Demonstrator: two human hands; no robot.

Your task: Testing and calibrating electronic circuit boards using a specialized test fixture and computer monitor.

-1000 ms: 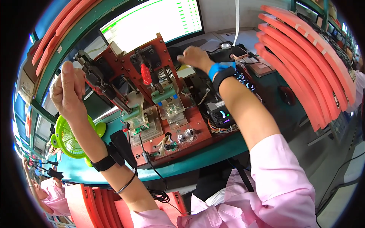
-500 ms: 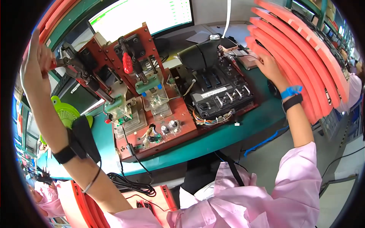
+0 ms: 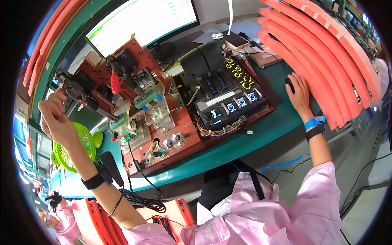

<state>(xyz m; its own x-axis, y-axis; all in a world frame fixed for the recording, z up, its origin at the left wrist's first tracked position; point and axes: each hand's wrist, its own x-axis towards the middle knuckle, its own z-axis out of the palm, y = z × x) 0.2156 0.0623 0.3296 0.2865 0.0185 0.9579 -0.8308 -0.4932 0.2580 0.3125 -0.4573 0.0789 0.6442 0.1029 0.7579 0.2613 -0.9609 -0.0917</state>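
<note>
My left hand (image 3: 57, 118) is raised at the left, its fingers curled round the red-tipped handle of the left toggle clamp (image 3: 75, 87). Under that clamp's plunger lies a small green board piece (image 3: 119, 121) on a clear block. Beside it stands a second toggle clamp with a red grip (image 3: 114, 83), above another green piece (image 3: 145, 98). Both belong to a red test fixture (image 3: 179, 151). My right hand (image 3: 300, 96) rests over a black computer mouse (image 3: 289, 85), partly covering it. Between my hands sits a black control panel (image 3: 228, 111) with glowing yellow rings and white-lit knobs.
A lit monitor (image 3: 143, 20) stands behind the fixture. Stacked pink-red foam sheets (image 3: 314, 67) rise close to my right hand. A phone (image 3: 237, 41) lies behind the panel. A green fan (image 3: 87, 141) is by my left forearm. Coiled black cable (image 3: 141, 202) hangs below the table edge.
The control panel's rings and knobs have lit up. My left hand has come down and slightly right; my right hand has moved from beside the foam sheets down onto the mouse.
</note>
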